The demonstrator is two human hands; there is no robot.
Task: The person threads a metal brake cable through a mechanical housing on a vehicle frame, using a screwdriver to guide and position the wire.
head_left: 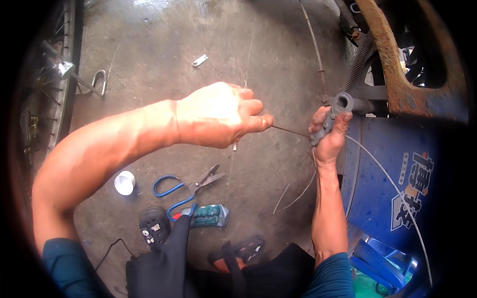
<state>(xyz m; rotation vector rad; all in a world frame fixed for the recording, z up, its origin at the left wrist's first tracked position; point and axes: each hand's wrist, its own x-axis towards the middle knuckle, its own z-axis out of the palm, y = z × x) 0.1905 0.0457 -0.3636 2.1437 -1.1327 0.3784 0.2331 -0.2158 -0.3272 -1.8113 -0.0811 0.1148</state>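
Observation:
My left hand is closed in a fist, back of the hand up, over the middle of the floor. From its forefinger side a straight, thin dark rod runs to a grey metal fitting; I cannot tell whether it is stiff or a taut wire. A short pale end pokes out below the fist. My right hand wraps around the grey metal fitting, which has a round hole at its top. The palm hides part of it. A thin grey cable passes beside that hand and curves down to the right.
Blue-handled scissors, a white cup and a green packet lie on the concrete by my shoes. A small white piece lies farther off. A wheel stands left; a rusty frame and blue panel stand right.

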